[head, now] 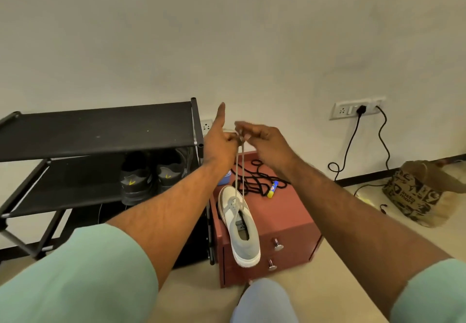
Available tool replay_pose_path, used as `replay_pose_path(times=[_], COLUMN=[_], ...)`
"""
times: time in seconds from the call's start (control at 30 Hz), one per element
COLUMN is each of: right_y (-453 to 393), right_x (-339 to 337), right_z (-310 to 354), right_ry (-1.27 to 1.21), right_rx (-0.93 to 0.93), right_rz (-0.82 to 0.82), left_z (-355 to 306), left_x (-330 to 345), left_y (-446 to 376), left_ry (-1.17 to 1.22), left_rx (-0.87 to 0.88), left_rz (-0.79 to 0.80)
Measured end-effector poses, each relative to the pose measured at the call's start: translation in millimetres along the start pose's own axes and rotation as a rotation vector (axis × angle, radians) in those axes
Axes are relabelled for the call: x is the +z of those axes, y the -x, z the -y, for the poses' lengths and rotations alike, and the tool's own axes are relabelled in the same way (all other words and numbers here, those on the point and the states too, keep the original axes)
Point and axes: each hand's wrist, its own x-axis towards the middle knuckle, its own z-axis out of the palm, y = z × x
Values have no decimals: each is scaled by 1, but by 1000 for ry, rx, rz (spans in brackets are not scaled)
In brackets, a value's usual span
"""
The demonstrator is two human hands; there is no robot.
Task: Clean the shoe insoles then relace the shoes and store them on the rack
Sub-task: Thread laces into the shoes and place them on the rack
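Observation:
A grey and white sneaker [240, 224] lies on the red-brown drawer cabinet [280, 221], toe toward the wall. Its grey lace [239, 169] runs up taut from the front eyelets to my two raised hands. My left hand [220, 141] grips one lace end with curled fingers, thumb sticking up. My right hand [257, 138] pinches the other lace end close beside it. A loose black lace [254, 179] lies tangled on the cabinet top behind the shoe. The black shoe rack [100, 131] stands to the left.
A pair of dark sneakers [151, 174] sits on the rack's middle shelf. A small yellow and blue tube [272, 189] and a blue object [224, 177] lie on the cabinet. A printed bag [418, 194] and black cables [353, 146] are at the right by the wall.

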Motion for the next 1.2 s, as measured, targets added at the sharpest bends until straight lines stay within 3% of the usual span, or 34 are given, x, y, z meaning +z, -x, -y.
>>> replay_pose_path(times=[0.07, 0.13, 0.2, 0.27, 0.37, 0.43, 0.57, 0.63, 0.73, 0.8, 0.87, 1.1, 1.2], right_y=[-4, -3, 2, 1, -20, -34, -49, -50, -34, -9, 24, 104, 97], right_x=[-10, -14, -5, 12, 28, 29, 16, 19, 32, 38, 44, 37, 39], right_z=[-10, -31, -59, -85, -99, -99, -84, -80, -92, -103, -121, -209, -234], right_ry=[-134, -193, -239, -327, -358, -134, 592, 772, 827, 913, 834, 669, 718], right_rx=[82, 383, 759, 915, 865, 819, 566, 437, 308, 182, 99, 265, 248], right_rz=[-150, -206, -3, 175, 163, 151, 318, 383, 373, 289, 266, 156, 247], left_z=[0, -1, -2, 2, 23, 55, 128, 151, 173, 181, 192, 213, 218], left_x=[-1, -1, 2, 5, 5, 1, -6, -4, 3, 5, 4, 11, 13], left_y=[-4, -4, 1, 14, 40, 60, 89, 91, 80, 69, 58, 35, 38], left_ry=[4, 42, 130, 314, 666, 803, 697, 520, 207, 10, -133, -195, -219], left_rx=[18, 31, 27, -66, -373, -560, -895, -986, -960, -872, -758, -584, -509], left_rz=[-42, -40, -5, 13, -43, -95, -207, -153, -22, 64, 129, 90, 106])
